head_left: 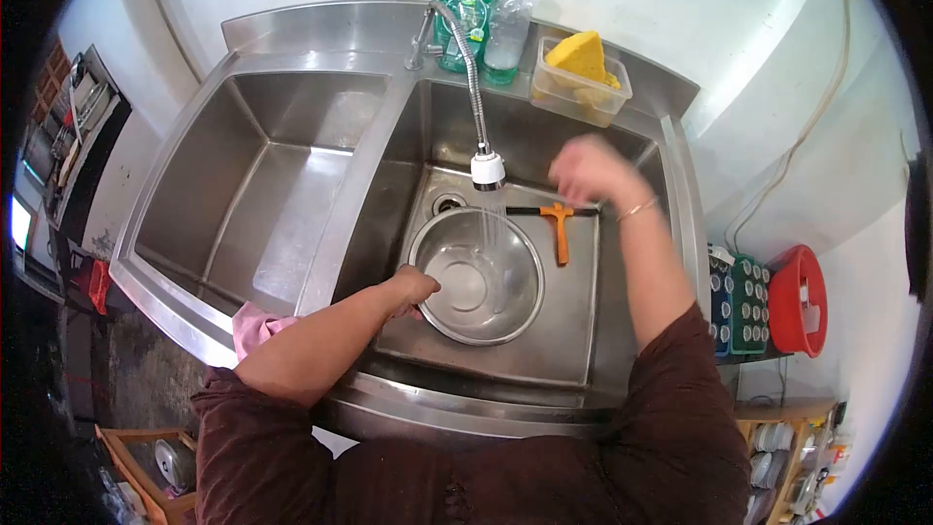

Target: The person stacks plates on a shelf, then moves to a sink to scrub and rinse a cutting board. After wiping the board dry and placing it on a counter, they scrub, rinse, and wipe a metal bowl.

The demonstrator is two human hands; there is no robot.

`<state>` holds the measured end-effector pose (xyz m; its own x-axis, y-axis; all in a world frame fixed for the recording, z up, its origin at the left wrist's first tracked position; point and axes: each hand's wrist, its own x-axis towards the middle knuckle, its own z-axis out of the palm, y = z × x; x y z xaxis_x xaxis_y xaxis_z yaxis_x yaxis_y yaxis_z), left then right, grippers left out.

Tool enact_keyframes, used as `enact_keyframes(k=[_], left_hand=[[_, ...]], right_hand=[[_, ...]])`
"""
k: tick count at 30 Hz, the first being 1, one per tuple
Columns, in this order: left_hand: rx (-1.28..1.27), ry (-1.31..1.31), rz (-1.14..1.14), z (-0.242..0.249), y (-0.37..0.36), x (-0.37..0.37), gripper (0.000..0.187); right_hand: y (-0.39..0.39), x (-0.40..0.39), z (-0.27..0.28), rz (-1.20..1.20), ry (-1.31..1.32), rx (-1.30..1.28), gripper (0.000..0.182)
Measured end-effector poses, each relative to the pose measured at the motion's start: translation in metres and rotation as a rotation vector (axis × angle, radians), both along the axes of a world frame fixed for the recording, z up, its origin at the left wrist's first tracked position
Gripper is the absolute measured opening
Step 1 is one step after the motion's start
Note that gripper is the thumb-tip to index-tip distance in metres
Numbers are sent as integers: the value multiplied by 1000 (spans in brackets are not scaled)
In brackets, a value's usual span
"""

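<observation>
- Both hands are over the right basin of a steel double sink [292, 49]: the left hand [413, 288] is closed on the near-left rim of a metal bowl [476, 277], and the right hand [591, 171] is raised above the basin, blurred, so I cannot tell how far its fingers are spread; nothing shows in it.
- Bowl: it sits upright on the floor of the right basin, just in front of the drain [448, 202], with water from the tap [486, 167] streaming into it.
- Just behind the bowl, an orange-handled tool [559, 226] lies flat on the basin floor; its dark crosspiece runs under the right hand, and what kind of tool it is I cannot tell.
- The left basin holds nothing I can make out.
- On the back ledge stand a green pouch [463, 19], a clear bottle [507, 29] with a blue cap, and a plastic tub [580, 87] holding a yellow sponge [581, 56].
- Room: white walls behind the sink; a red tub [797, 299] and green crates [746, 303] to the right; shelves with dishes at lower right and a rack at far left, both cut off by the dark lens edge and hard to read.
- Dark red sleeves cover both upper arms, and a pink cloth [255, 324] shows beside the left elbow.
</observation>
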<state>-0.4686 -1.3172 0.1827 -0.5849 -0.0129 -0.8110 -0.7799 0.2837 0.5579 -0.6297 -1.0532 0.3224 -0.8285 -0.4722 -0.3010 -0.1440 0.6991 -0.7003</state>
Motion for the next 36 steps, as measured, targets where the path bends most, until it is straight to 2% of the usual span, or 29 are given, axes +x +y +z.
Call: enact_keyframes(k=[1, 2, 3, 5, 6, 8, 9, 11, 12, 14, 16, 19, 21, 24, 26, 28, 31, 32, 33, 35, 36], left_hand=[[-39, 40, -31, 0, 0, 0, 45], [-40, 32, -33, 0, 0, 1, 45], [-26, 50, -12, 2, -1, 1, 45], [-12, 71, 14, 7, 0, 0, 46], [-20, 63, 14, 10, 0, -1, 47], [-30, 55, 25, 11, -1, -2, 48], [-36, 74, 14, 11, -1, -2, 50], [-39, 91, 11, 18, 1, -2, 51], [-45, 120, -13, 21, 1, -2, 53], [-51, 141, -29, 20, 1, -1, 55], [-93, 206, -15, 10, 1, -2, 58], [-128, 158, -45, 49, 7, 2, 60], [-107, 191, -15, 33, 4, 0, 61], [-61, 238, 7, 25, 1, -3, 61], [-33, 248, 5, 20, -1, -6, 61], [-18, 246, -49, 12, -4, -10, 60], [-17, 294, 32, -2, -2, -12, 54], [-10, 287, 31, 1, -1, -12, 54], [28, 265, 49, 9, 0, -11, 46], [144, 223, 16, 13, -1, -11, 36], [148, 208, 13, 12, -1, -12, 36]], right_hand=[[-7, 1, 39, -180, 186, -112, 16], [-10, -8, 65, -254, 576, -90, 19], [-10, -32, 82, -272, 894, -24, 24], [-7, -83, 91, -276, 1253, 213, 31], [-7, -106, 90, -269, 1256, 208, 31], [-14, -135, 79, -104, 857, 344, 37], [-16, -140, 72, -97, 858, 341, 37], [-23, -139, 63, -305, 923, 446, 38], [-25, -140, 63, -295, 921, 444, 38], [-20, -146, 60, -150, 912, 623, 37], [-11, -178, 36, -155, 914, 645, 34], [-6, -193, 31, -137, 859, 689, 34], [-4, -192, 36, -107, 799, 709, 36], [3, -175, 56, -155, 936, 651, 36], [10, -169, 74, -368, 837, 329, 34], [25, -166, 92, -395, 925, 169, 34], [30, -116, 135, -403, 844, 70, 33], [27, -87, 146, -313, 707, 55, 31], [23, -61, 149, -224, 569, 42, 29], [12, -14, 139, -72, 208, 143, 24], [15, -18, 114, 99, 109, 283, 25]])
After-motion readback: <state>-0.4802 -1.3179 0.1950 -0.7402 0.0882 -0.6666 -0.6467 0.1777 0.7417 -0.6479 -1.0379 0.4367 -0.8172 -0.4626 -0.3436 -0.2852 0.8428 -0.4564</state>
